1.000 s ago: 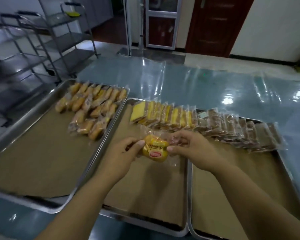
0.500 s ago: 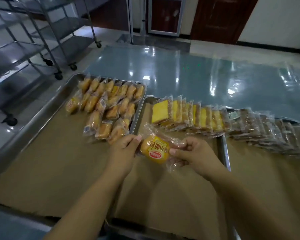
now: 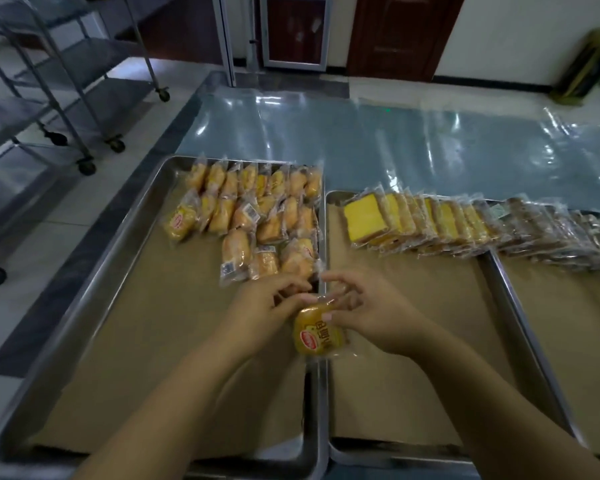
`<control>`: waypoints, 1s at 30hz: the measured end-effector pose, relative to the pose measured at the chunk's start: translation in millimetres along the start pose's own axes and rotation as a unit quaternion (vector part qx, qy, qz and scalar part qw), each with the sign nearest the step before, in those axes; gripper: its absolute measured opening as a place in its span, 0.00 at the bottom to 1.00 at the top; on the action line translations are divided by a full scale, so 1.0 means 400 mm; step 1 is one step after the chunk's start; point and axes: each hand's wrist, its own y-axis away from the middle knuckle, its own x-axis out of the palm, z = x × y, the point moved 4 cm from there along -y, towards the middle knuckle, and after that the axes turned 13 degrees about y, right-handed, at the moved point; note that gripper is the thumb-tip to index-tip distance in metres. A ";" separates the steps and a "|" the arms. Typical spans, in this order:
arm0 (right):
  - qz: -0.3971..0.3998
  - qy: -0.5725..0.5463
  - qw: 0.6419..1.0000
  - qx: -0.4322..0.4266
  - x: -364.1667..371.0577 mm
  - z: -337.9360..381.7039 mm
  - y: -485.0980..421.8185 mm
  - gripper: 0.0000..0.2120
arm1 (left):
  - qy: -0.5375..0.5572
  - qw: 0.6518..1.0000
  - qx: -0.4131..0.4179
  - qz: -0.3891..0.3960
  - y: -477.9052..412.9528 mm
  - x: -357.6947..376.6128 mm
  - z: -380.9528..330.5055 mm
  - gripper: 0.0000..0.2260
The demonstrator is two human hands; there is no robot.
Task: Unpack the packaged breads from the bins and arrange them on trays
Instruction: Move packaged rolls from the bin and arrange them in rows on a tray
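Over tray seam | both hands, left hand and right hand, pinching bread packet

Three trays sit side by side (breads along their far ends).

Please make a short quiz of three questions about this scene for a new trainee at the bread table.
1. True or false: both hands hold one packaged bun.
2. Above what does the bun hang? A) a wheeled rack B) the seam between the left tray and the middle tray C) the floor
3. Fill in: the yellow cake slices stand in a row on the ____ tray.

Key
1. True: left hand and right hand grip the bun.
2. B: left tray, middle tray.
3. Middle; slices.
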 end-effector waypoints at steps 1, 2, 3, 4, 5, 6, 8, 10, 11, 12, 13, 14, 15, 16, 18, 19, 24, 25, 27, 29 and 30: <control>-0.009 0.024 1.000 0.002 0.010 0.001 -0.002 0.16 | 0.019 1.000 -0.007 -0.014 0.004 -0.014 0.015 0.04; -0.021 0.036 0.999 0.008 0.019 -0.001 -0.004 0.12 | 0.032 0.999 -0.007 -0.029 0.006 -0.031 0.030 0.03; -0.039 0.033 0.998 0.022 0.027 -0.008 -0.006 0.09 | 0.035 0.999 -0.003 -0.042 0.008 -0.048 0.045 0.04; -0.061 0.019 0.997 0.043 0.034 -0.016 -0.008 0.08 | 0.028 0.998 0.004 -0.056 0.007 -0.065 0.060 0.05; -0.085 -0.007 0.994 0.068 0.038 -0.026 -0.012 0.08 | 0.015 0.997 0.007 -0.071 0.005 -0.082 0.078 0.06; -0.108 -0.041 0.989 0.095 0.041 -0.035 -0.015 0.08 | -0.002 0.996 0.001 -0.086 -0.001 -0.100 0.100 0.06; -0.132 -0.119 0.974 0.140 0.050 -0.044 -0.021 0.09 | -0.053 0.992 -0.028 -0.110 -0.019 -0.132 0.147 0.07; -0.138 -0.192 0.958 0.164 0.063 -0.045 -0.026 0.10 | -0.122 0.984 -0.065 -0.116 -0.039 -0.159 0.194 0.15; -0.142 -0.226 0.949 0.169 0.071 -0.042 -0.029 0.11 | -0.153 0.978 -0.079 -0.115 -0.050 -0.169 0.213 0.20; -0.149 -0.253 0.940 0.174 0.078 -0.039 -0.030 0.11 | -0.175 0.974 -0.089 -0.115 -0.060 -0.178 0.227 0.23; -0.157 -0.275 0.932 0.176 0.085 -0.036 -0.032 0.12 | -0.191 0.970 -0.095 -0.115 -0.070 -0.185 0.238 0.25; -0.159 -0.291 0.927 0.176 0.093 -0.033 -0.033 0.13 | -0.200 0.969 -0.096 -0.112 -0.081 -0.188 0.247 0.27; -0.155 -0.293 0.927 0.176 0.102 -0.031 -0.034 0.14 | -0.201 0.969 -0.097 -0.107 -0.092 -0.189 0.254 0.28; -0.146 -0.278 0.932 0.180 0.112 -0.031 -0.035 0.15 | -0.199 0.970 -0.099 -0.101 -0.101 -0.189 0.260 0.29; -0.125 -0.241 0.943 0.194 0.131 -0.033 -0.036 0.17 | -0.202 0.971 -0.099 -0.087 -0.112 -0.187 0.270 0.30; -0.117 -0.239 0.943 0.199 0.140 -0.034 -0.036 0.16 | -0.205 0.970 -0.096 -0.084 -0.114 -0.187 0.274 0.29; -0.094 -0.211 0.947 0.226 0.173 -0.039 -0.035 0.17 | -0.182 0.974 -0.077 -0.111 -0.099 -0.197 0.281 0.20; -0.092 -0.208 0.947 0.224 0.182 -0.038 -0.033 0.16 | -0.191 0.973 -0.067 -0.111 -0.093 -0.196 0.278 0.17; -0.084 -0.174 0.957 0.217 0.206 -0.034 -0.025 0.15 | -0.222 0.968 -0.037 -0.114 -0.077 -0.197 0.266 0.12; -0.076 -0.086 0.973 0.199 0.228 -0.029 -0.017 0.15 | -0.247 0.963 -0.016 -0.108 -0.057 -0.197 0.261 0.10; -0.078 -0.042 0.978 0.188 0.235 -0.025 -0.013 0.14 | -0.256 0.962 -0.024 -0.093 -0.045 -0.196 0.264 0.11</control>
